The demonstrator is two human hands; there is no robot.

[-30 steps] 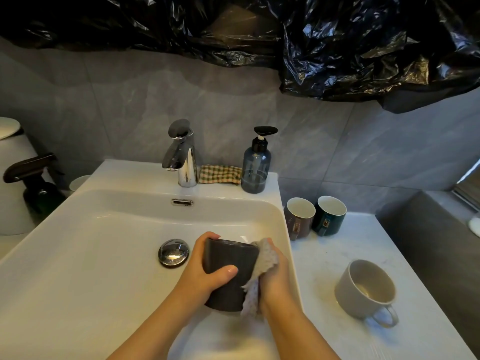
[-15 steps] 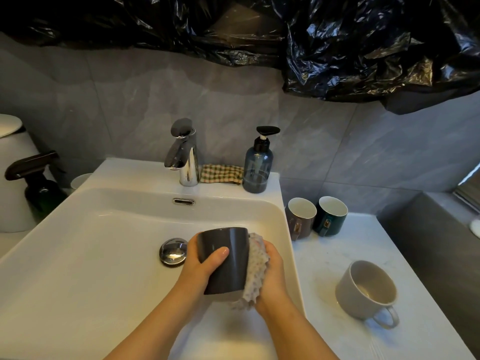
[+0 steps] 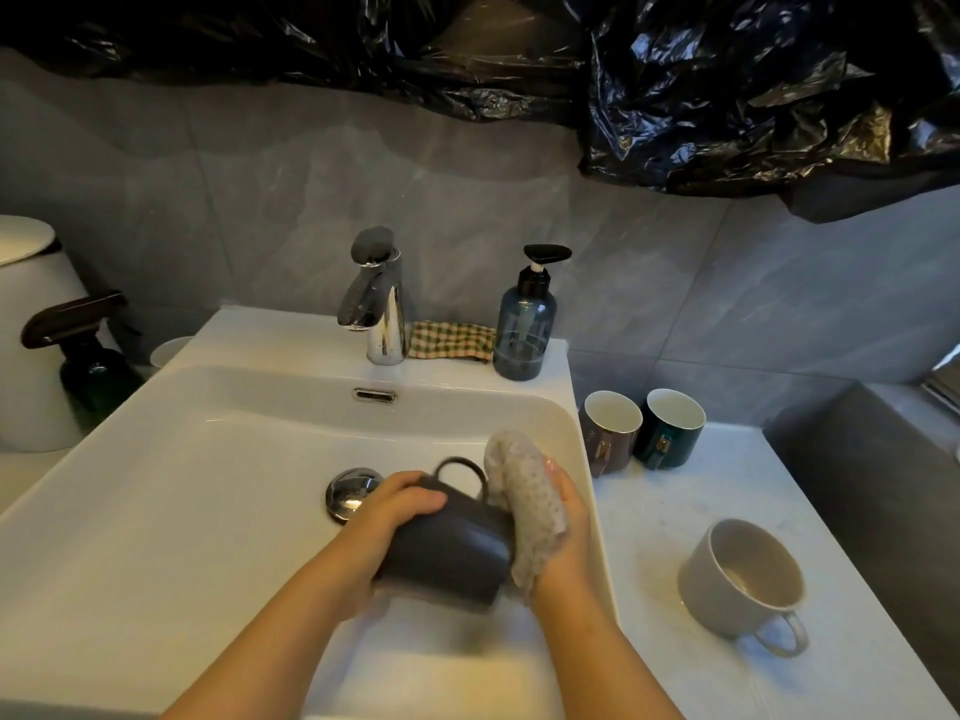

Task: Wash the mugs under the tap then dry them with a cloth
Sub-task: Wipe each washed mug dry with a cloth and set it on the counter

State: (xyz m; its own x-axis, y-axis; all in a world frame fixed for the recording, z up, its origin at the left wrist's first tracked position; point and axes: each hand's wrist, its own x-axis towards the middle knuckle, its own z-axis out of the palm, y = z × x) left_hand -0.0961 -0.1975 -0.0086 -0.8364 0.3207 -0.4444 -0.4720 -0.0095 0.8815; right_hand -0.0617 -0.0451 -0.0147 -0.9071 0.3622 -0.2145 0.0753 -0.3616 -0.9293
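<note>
Dark mug (image 3: 447,556): over the near right part of the sink, tipped on its side, handle up and pointing toward the tap; a bit blurred.
Left hand (image 3: 400,504): fingers curled over the mug body, gripping it from the left.
Right hand (image 3: 569,532): closed round the spotted cloth, pressing it to the mug's right end; can't tell if that end is mouth or base.
Spotted cloth (image 3: 524,506): pale, bunched, between right palm and mug.
Sink (image 3: 156,433): white, rectangular.
Drain plug (image 3: 347,493): chrome, just left of the left hand.
Tap (image 3: 376,304): chrome, middle of the back ledge, spout over the basin.
Checked cloth (image 3: 449,341): folded on the ledge, between tap and soap bottle.
Soap bottle (image 3: 524,330): blue-grey pump, back right corner of the ledge.
Brown mug (image 3: 610,433), green mug (image 3: 670,428): upright, side by side on the counter (image 3: 727,491), just right of the sink.
Pale cup (image 3: 743,579): on the counter nearer, well apart from those two, brownish residue inside.
Spray bottle (image 3: 88,356): dark, left of the sink.
Black plastic sheet (image 3: 727,70): crumpled across the top of the wall.
</note>
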